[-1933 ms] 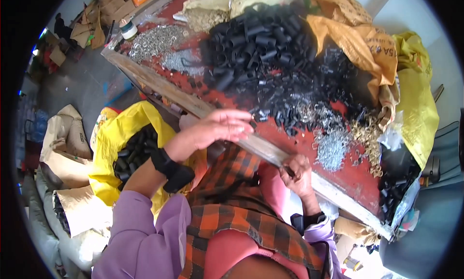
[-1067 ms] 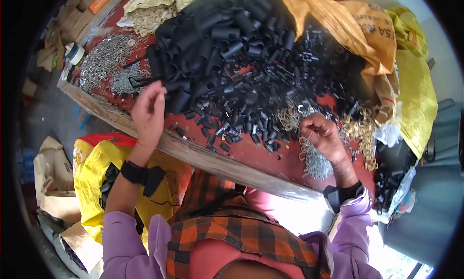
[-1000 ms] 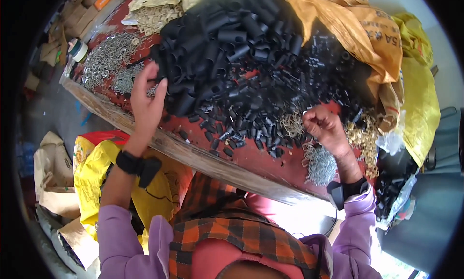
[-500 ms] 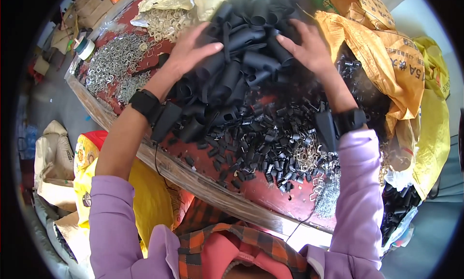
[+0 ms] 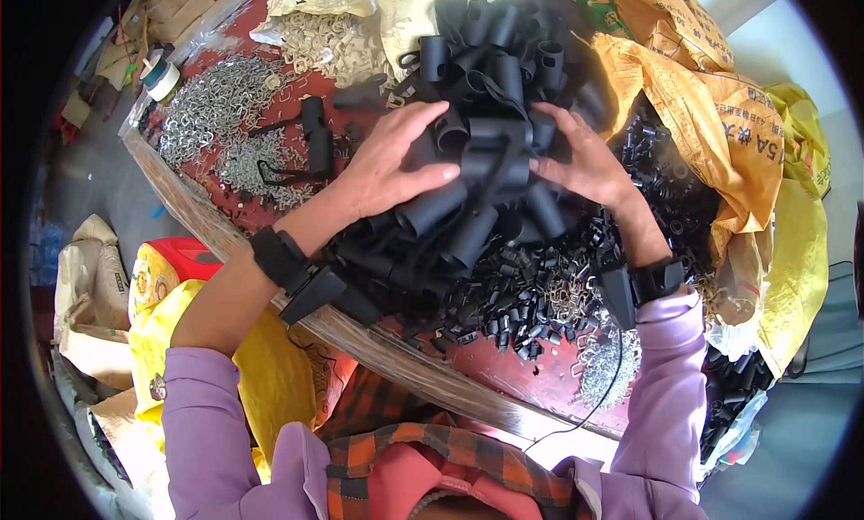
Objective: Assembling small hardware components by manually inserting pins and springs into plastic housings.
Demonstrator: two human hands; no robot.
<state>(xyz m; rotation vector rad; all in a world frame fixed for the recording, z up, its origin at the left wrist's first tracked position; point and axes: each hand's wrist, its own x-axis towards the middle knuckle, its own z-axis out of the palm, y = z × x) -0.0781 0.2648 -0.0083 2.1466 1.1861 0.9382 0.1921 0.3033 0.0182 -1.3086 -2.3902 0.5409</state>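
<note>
Between my two hands is a jumbled bunch of black tubes (image 5: 495, 166), some with cut-out holes and black straps, partly blurred. My left hand (image 5: 387, 171) cups the bunch from the left, its fingers and thumb spread around a tube end. From the right, my right hand (image 5: 589, 166) presses in, thumb and fingers against the tubes. More black tubes (image 5: 432, 212) lie under and in front of my hands, and others stand heaped beyond them. One tube with a strap (image 5: 317, 140) lies apart at the left. The palms' contact is hidden.
Small black clip-like parts (image 5: 517, 308) cover the red tabletop (image 5: 499, 362) in front. Metal rings (image 5: 216, 101) lie at left, beige pieces (image 5: 328, 47) farther back. A smaller heap of metal pieces (image 5: 607, 367) sits near right. Orange sacks (image 5: 693, 115) line the right; a wooden edge (image 5: 387, 356) runs nearest me.
Both hands have come nearer to me, drawing a bunch of tubes along over the small black parts. A strapped tube now shows apart at the left.
</note>
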